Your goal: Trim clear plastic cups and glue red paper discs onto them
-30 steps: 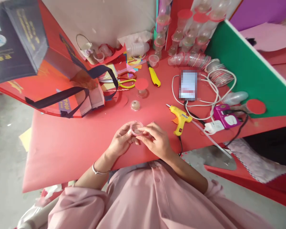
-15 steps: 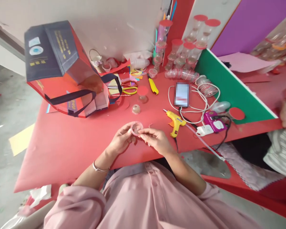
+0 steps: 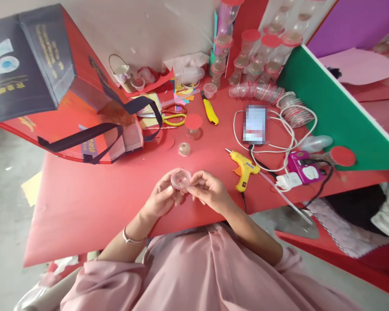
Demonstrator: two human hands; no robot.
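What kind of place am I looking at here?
Probably a craft table in a shared workspace: a yellow glue gun, scissors and stacked clear cups with red discs sit on a red-covered table.

Fairly bright, soft, diffuse light over the red desk (image 3: 84,185), with a paler sheen toward eight o'clock and small glints on the clear plastic cups (image 3: 257,92) near two o'clock. Wide-angle stretching toward the edges, strong on the bag (image 3: 68,82) at ten o'clock, lettering softly smeared. Coarse pixel blocks over the phone (image 3: 255,124).
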